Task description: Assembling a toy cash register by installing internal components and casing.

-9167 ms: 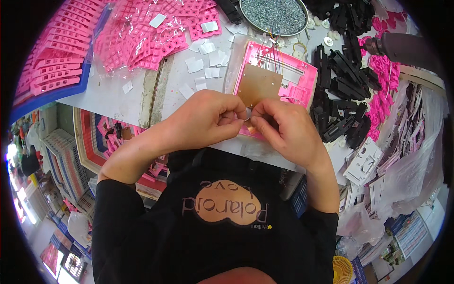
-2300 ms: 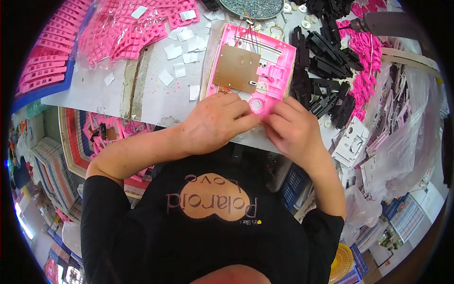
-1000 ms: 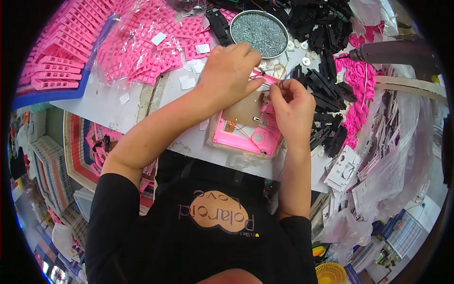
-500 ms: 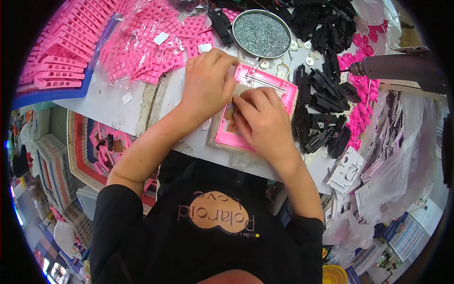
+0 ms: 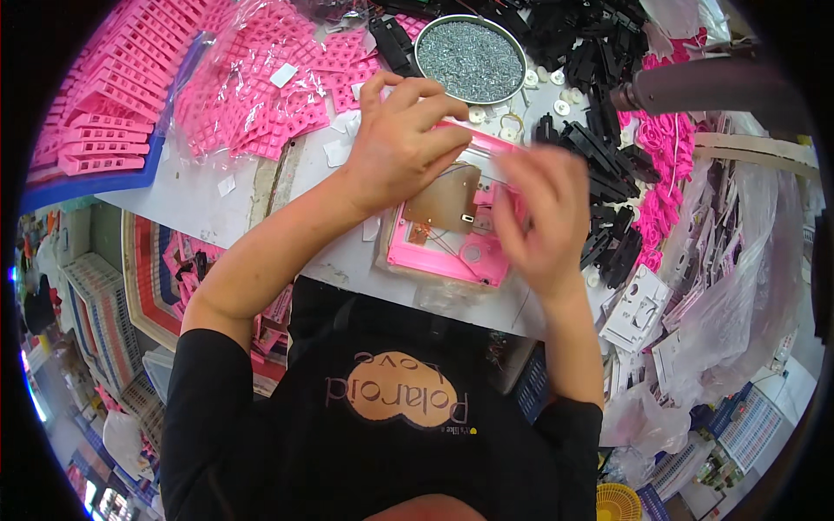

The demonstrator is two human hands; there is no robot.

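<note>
Looks partway along in the head view, judging by the open pink case [image 5: 434,263] on the table [image 5: 200,195]: already fitted with a brown board [image 5: 439,200], yet left without any cover, with inner parts bare to view. Cannot tell from above whether fastened down inside. Lies between both hands, with its upper left side under the left hand [image 5: 407,143] and its right edge just beside, partly behind, the right hand [image 5: 547,221]. On the left, bent at the fingers over the top end, with tips partly hidden; cannot tell whether pinching anything. On the right, blurred, parted widely between thumb and fingers, seemingly holding nothing. Bordered beyond the top end by dished metal bits [image 5: 472,61], and to the right by black parts [image 5: 608,152].
</note>
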